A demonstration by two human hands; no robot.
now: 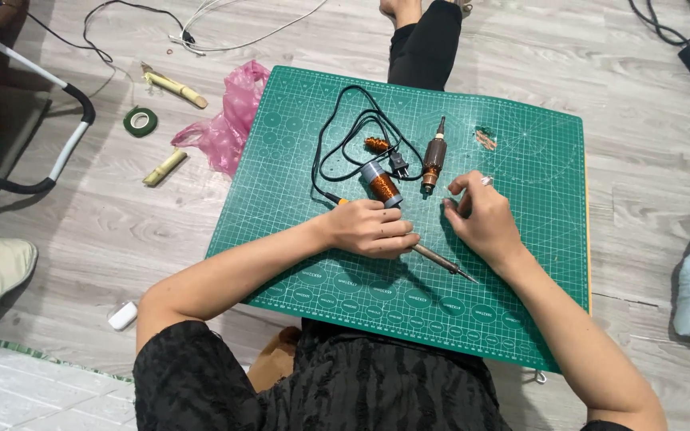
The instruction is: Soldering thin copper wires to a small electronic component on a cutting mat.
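Observation:
My left hand [370,229] lies on the green cutting mat [297,160], closed over the handle of a soldering iron [439,262] whose metal tip points right. A copper wire coil on a grey spool [382,185] sits just beyond its knuckles. My right hand [479,217] rests on the mat with fingers curled, pinching something small and pale; I cannot tell what. A motor armature with copper windings [434,160] lies just left of its fingertips. The iron's black cord [345,132] loops to a plug [398,164].
A smaller copper coil [376,144] and a scrap of copper bits [485,140] lie on the mat. On the wooden floor to the left are a pink plastic bag [229,120], green tape roll [140,121], bamboo pieces [172,86], cables and a chair frame [65,144].

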